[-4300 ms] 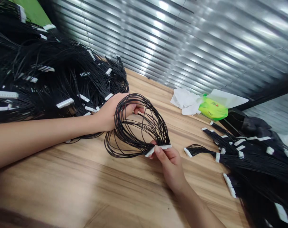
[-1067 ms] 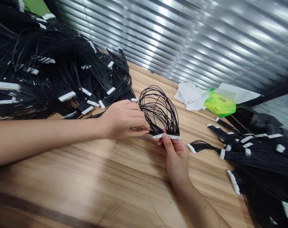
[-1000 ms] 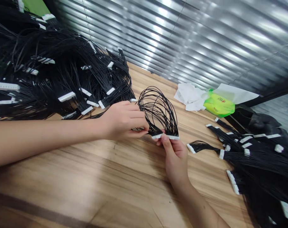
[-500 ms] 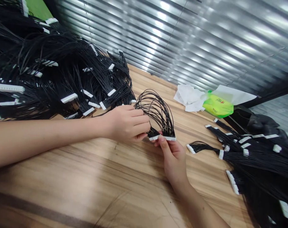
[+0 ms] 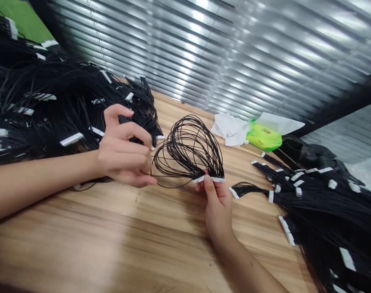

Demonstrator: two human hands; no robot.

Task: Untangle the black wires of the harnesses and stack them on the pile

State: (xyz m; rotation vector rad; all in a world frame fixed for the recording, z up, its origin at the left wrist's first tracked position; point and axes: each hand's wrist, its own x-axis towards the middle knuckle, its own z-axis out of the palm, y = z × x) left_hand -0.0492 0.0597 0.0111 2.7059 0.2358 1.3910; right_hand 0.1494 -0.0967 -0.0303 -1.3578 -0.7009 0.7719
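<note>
The right hand (image 5: 218, 211) pinches a white connector (image 5: 211, 179) on looped black wires (image 5: 189, 148); the half-curled left hand (image 5: 124, 148) sits just beside them, and whether it grips a strand cannot be told.

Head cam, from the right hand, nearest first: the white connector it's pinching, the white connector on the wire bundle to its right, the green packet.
1. White connector: pinched by the right hand, in contact.
2. White end connector of the wire bundle: just right of the hand.
3. Green packet: farther off, up and right.
</note>
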